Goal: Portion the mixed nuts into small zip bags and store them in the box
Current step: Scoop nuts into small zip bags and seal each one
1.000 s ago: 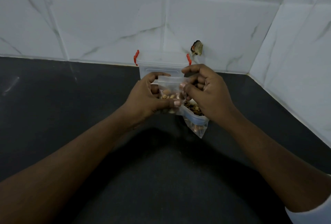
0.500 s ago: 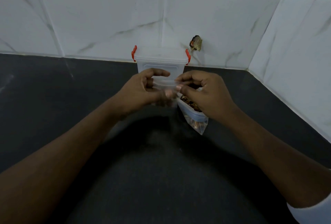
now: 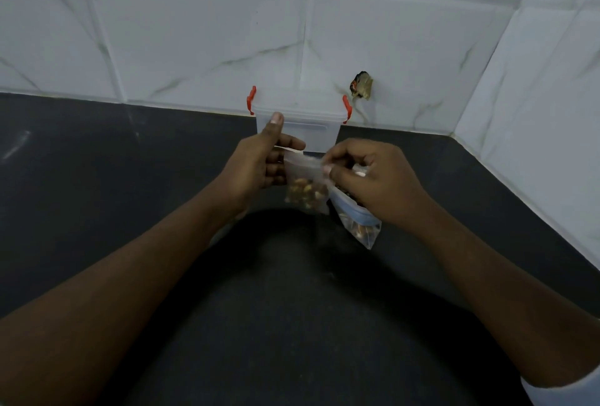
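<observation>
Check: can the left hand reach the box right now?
Probably yes for reach: the box stands just behind the left hand, with nothing between. But that hand grips the bag, so it isn't free.

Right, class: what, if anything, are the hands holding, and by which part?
The small zip bag of nuts, by its top edge: left hand at its left end, right hand pinching its right.

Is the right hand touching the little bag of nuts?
Touching. Head view: right hand pinches the small zip bag at its top edge.
</observation>
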